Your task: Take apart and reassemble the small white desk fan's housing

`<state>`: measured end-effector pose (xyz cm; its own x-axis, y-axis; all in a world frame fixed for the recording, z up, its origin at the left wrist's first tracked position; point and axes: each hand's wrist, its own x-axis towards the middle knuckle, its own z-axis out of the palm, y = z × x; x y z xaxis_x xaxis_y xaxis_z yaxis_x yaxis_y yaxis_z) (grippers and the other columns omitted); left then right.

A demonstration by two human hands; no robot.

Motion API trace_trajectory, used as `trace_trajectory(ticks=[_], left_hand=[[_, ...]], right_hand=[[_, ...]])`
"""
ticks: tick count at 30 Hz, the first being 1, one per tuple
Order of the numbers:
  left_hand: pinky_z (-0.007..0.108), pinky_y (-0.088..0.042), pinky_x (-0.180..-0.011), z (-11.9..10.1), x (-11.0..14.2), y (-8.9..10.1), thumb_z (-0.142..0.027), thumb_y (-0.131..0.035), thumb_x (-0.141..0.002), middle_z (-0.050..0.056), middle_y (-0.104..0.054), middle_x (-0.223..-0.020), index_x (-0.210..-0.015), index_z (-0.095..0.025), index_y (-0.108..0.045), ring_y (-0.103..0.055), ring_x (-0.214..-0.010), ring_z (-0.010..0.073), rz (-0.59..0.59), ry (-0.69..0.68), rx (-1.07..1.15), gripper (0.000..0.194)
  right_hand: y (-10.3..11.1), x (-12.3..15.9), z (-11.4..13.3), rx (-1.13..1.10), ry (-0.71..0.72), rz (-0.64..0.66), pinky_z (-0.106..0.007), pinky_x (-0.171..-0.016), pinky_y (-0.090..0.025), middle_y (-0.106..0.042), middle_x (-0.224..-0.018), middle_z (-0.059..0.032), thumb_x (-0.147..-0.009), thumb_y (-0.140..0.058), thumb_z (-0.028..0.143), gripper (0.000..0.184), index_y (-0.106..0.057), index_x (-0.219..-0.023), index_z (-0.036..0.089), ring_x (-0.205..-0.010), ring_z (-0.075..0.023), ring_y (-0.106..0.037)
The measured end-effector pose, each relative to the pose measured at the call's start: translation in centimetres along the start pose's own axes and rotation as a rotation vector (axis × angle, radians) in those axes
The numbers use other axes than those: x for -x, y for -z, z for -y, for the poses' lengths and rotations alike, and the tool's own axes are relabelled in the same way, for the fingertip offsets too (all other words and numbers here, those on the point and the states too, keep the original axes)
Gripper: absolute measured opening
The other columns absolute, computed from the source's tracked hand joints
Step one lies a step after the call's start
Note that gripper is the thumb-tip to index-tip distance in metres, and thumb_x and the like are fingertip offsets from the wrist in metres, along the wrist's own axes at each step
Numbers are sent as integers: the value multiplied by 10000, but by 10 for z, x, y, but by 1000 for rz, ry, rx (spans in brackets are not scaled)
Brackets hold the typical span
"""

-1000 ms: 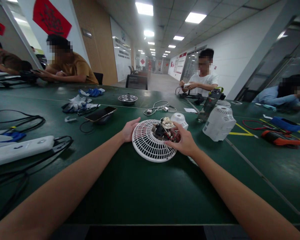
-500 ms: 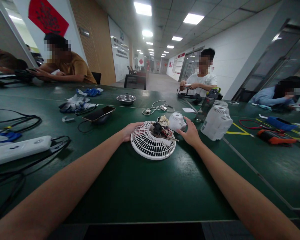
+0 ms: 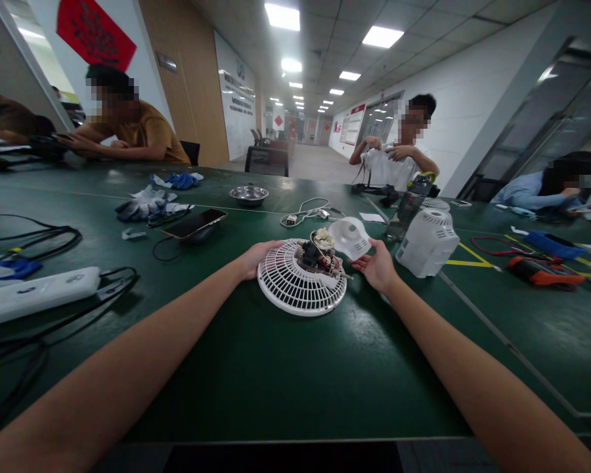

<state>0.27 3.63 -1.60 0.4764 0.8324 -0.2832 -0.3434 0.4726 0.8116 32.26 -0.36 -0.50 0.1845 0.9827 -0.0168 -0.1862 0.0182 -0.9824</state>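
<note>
Gripping fan grille [image 3: 295, 289] — left hand [image 3: 260, 259], white cover [image 3: 354, 246] — right hand [image 3: 380, 268], green tabletop [image 3: 295, 381], lit corridor [image 3: 311, 152]

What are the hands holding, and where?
The right hand holds the white cover by its right edge; the left hand holds the fan grille by its left rim.

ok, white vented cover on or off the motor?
Off. The right hand holds the white cover tilted beside the motor, which sits uncovered on the fan grille.
</note>
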Motion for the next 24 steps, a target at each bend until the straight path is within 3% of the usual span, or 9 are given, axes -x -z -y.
trace_trajectory(ticks=[3,6,11,14,18,20,24], left_hand=[[387,-619,-862,1,-4,3,-208,-512,-982,187,-751,-1038,-1155,-57,-652,-755,-903,248,24,13,0,269],[388,-617,-874,1,-6,6,-204,-520,-979,186,-751,-1042,-1152,-65,-658,-754,-922,250,42,8,1,262],[383,-621,-867,1,-4,7,-195,-532,-976,178,-753,-1030,-1150,-69,-660,-754,-919,247,54,-9,3,250],[380,-623,-862,0,-3,6,-186,-544,-970,161,-758,-1001,-1132,-78,-669,-756,-895,238,36,-19,7,231],[391,-624,-850,1,-4,2,-180,-555,-961,147,-760,-957,-1053,-92,-686,-754,-848,229,-39,-17,-9,183],[407,-616,-861,2,-4,1,-188,-579,-943,144,-759,-950,-984,-102,-697,-749,-865,238,-121,-88,-98,152],[407,-554,-957,0,1,-1,-204,-705,-833,127,-751,-1017,-902,-134,-726,-696,-1052,279,-388,-433,-455,100]], right_hand=[[-17,19,8,-175,-87,79,-331,-608,-558,-711,-860,-43,-811,-514,594,416,-514,-1086,282,-752,-233,-700],[-33,34,9,-179,62,120,-328,-650,-561,-707,-919,-23,-820,-565,582,418,-539,-1118,291,-771,-207,-685],[-39,46,2,100,420,172,-366,-771,-558,-675,-927,17,-745,-778,412,587,-498,-1257,343,-824,-199,-648],[-36,50,0,324,559,272,-434,-864,-547,-672,-991,-11,-740,-809,401,704,-445,-1341,345,-907,-230,-652],[-34,55,4,574,695,307,-504,-946,-523,-656,-1173,-65,-732,-818,380,757,-425,-1377,329,-1049,-284,-648],[-34,56,6,630,714,302,-513,-950,-526,-644,-1217,-80,-753,-791,381,747,-409,-1393,326,-1074,-295,-643],[-33,56,6,712,702,303,-513,-938,-538,-635,-1233,-89,-787,-738,376,728,-382,-1420,321,-1098,-306,-635]])
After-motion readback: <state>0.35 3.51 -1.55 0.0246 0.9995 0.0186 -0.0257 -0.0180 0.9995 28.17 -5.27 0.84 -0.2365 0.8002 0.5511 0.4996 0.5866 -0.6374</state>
